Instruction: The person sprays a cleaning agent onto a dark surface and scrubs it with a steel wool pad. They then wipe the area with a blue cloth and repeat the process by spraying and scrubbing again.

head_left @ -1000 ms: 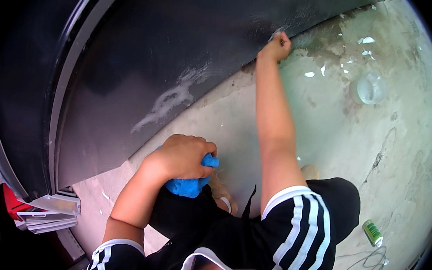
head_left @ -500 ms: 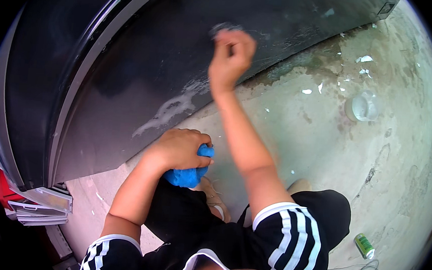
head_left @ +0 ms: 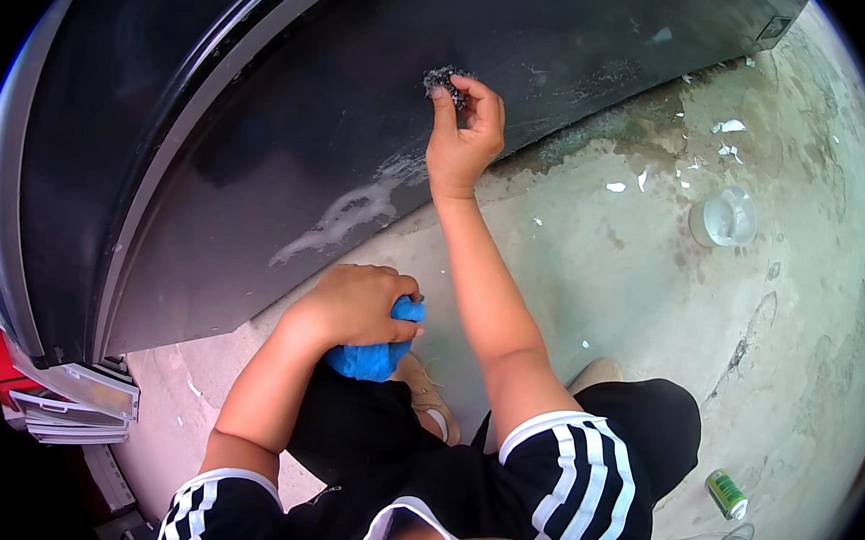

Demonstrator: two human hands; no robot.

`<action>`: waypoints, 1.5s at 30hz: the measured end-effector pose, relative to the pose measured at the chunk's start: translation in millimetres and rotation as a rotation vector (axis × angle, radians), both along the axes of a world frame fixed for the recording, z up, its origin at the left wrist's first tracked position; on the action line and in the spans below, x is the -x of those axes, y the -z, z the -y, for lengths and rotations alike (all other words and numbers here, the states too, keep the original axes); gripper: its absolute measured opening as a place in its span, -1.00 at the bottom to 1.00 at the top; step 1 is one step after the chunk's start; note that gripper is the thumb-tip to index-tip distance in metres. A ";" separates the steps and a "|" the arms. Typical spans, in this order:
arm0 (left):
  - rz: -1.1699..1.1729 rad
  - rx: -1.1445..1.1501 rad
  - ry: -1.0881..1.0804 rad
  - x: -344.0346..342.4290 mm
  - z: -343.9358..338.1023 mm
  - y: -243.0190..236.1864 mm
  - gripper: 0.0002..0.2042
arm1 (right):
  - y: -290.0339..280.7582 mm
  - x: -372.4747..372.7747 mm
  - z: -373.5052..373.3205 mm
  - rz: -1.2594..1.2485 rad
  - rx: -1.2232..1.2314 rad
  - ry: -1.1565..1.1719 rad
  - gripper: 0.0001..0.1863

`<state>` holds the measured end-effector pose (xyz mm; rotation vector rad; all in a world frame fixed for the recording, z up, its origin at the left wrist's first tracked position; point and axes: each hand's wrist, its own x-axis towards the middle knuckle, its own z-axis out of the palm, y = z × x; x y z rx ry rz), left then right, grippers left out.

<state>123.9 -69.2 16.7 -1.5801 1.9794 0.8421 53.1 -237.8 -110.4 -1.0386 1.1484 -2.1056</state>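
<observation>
- Clear tub sits on the floor right of the black panel; can't really make out what's inside.
- Green spray can is lying over, well away from the panel.
- Panel's got a whitish smear; the concrete floor beside it is stained, with white scraps around.
- Hands: right hand pinches a scrubber at the panel, left hand's curled round a blue cloth near its lower edge.
</observation>
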 end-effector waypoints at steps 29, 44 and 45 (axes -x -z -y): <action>0.004 -0.064 0.076 27.0 24.8 12.4 -0.57 | -10.6 14.9 9.3 -0.136 0.168 0.065 -0.89; 0.017 -0.089 0.076 27.1 28.4 21.0 -0.54 | 6.4 23.9 11.0 -0.097 0.026 -0.020 -0.86; 0.028 -0.095 0.073 25.5 25.4 20.5 -0.54 | 5.4 38.1 34.2 -0.025 0.024 0.012 -0.81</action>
